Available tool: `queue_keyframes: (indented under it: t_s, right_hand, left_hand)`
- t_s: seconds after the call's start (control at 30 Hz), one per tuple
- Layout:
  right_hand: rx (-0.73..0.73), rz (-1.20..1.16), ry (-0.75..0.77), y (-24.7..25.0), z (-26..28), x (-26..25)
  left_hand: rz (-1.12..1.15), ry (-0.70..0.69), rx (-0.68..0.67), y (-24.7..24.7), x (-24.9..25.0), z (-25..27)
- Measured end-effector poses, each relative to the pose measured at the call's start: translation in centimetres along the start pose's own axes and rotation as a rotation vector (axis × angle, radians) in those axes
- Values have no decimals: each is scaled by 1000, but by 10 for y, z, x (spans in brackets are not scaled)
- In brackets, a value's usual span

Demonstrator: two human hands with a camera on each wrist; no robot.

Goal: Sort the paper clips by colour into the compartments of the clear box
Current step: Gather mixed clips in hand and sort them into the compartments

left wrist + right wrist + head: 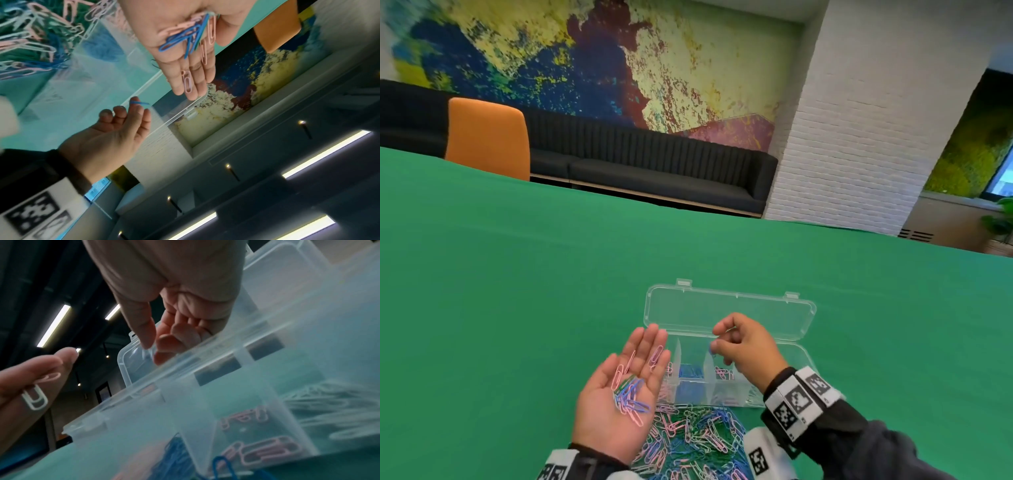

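The flat, palm-up left hand (619,397) carries pink and blue wire clips (630,397); beside it, the right hand (744,346) pinches a blue clip (138,102) over the clear plastic box (784,356).

Our head view looks down across the green table (517,274); both wrist views look up close, sharing the clear box (729,311).
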State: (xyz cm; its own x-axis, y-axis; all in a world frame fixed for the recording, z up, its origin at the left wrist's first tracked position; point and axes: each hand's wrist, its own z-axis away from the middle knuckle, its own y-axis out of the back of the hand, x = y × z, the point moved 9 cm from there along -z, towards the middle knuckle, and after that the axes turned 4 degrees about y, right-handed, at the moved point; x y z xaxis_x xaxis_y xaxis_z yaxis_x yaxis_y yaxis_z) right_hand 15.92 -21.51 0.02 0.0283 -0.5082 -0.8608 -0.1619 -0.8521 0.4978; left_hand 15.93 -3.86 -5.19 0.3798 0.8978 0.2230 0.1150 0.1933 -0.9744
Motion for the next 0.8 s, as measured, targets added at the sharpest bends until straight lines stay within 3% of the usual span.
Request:
queue_keyframes:
  t_s: [0.03,0.13,0.17,0.23,0.37,0.47,0.63,0.8]
  right_hand:
    - [-4,-27,-5,-4,0,0]
    - [30,-63,30,-1,7,-9]
    - [45,-61,48,5,12,-14]
    - [33,-76,68,14,24,-23]
    - [-119,-88,41,11,51,-33]
    - [-133,-26,100,2,66,-39]
    - [-30,322,273,-5,80,-33]
    - [-3,428,362,-1,84,-33]
  left_hand:
    - [-67,-136,-61,10,12,1]
    - [-47,-54,-248,-1,13,2]
    - [22,-18,-237,-14,3,3]
    - [101,90,-35,4,-15,1]
    - [140,197,40,-12,-40,18]
    - [105,279,52,-13,-59,25]
    - [136,360,55,-11,-80,30]
    - [98,354,123,-5,-84,30]
